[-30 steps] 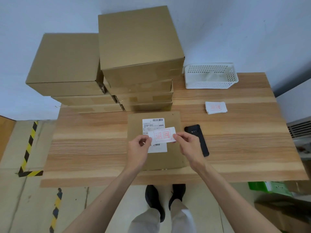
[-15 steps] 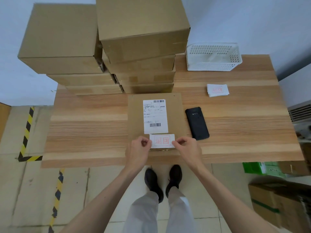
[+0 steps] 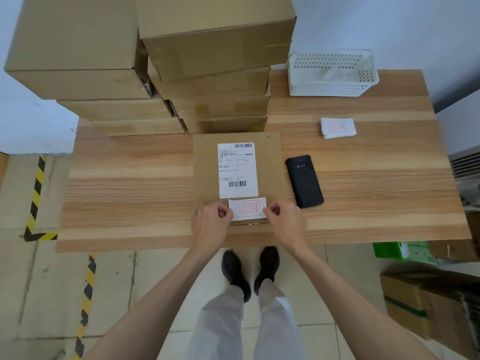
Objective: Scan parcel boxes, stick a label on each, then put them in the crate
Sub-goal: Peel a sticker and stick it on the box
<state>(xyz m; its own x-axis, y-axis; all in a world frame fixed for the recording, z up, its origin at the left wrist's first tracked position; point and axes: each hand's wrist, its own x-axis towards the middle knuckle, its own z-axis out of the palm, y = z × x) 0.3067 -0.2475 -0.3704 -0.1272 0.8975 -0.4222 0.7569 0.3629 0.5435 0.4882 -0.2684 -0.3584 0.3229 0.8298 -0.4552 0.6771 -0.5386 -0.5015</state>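
A flat brown parcel box (image 3: 205, 165) lies at the middle of the wooden table (image 3: 376, 193), with a white shipping label (image 3: 237, 168) on its top. A small white label with red characters (image 3: 248, 208) lies on the box just below the shipping label. My left hand (image 3: 211, 222) pinches its left end and my right hand (image 3: 284, 220) pinches its right end. A black phone (image 3: 304, 181) lies face down to the right of the box. A white crate (image 3: 332, 74) stands at the back right.
Two stacks of brown boxes (image 3: 207, 48) fill the back left of the table. A small pile of red-printed labels (image 3: 337, 128) lies in front of the crate. On the floor at the right sit cardboard boxes (image 3: 415, 305) and a green package (image 3: 400, 252).
Both hands have carried the small label from over the shipping label down toward me, to the box's near edge. The view has tilted downward.
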